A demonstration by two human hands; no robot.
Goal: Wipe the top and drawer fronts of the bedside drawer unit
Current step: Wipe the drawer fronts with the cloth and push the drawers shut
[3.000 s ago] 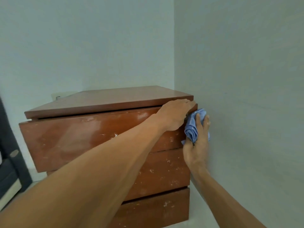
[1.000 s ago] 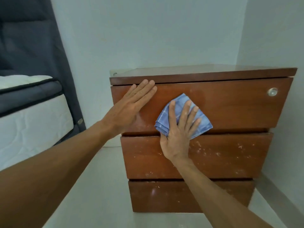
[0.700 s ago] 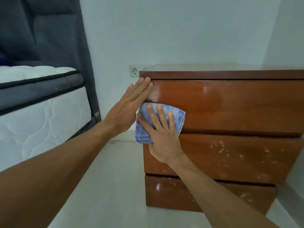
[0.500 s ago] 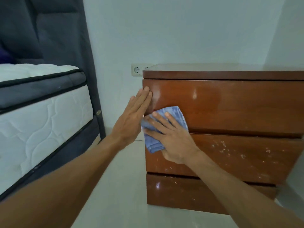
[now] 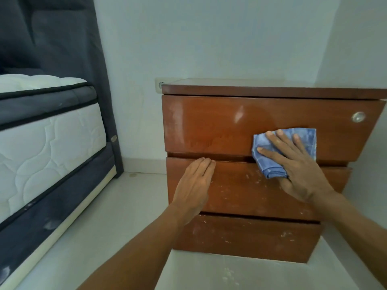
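Furniture first: the glossy red-brown wooden bedside drawer unit (image 5: 270,170) stands on the pale floor (image 5: 117,231) in the corner of pale walls, and everything else is placed from it. To its left, apart across a strip of floor, sits the white quilted mattress with dark grey trim (image 5: 48,143). Of the unit's three drawer fronts, the top one (image 5: 209,126) shows a smooth sheen, while the middle one (image 5: 240,191) and the bottom one (image 5: 247,237) carry pale specks, so the lower two likely remain to be wiped. A small round metal lock (image 5: 358,117) sits at the top front's right end. The left hand (image 5: 194,185) lies flat and open against the middle front, holding nothing, probably bracing the unit so it does not shift under pressure. The right hand (image 5: 293,164) is spread wide with fingers pressing the folded blue cloth (image 5: 270,162) flat against the lower right part of the top front, the cloth's bottom edge overhanging the gap onto the middle front; the splayed palm spreads pressure across the cloth.
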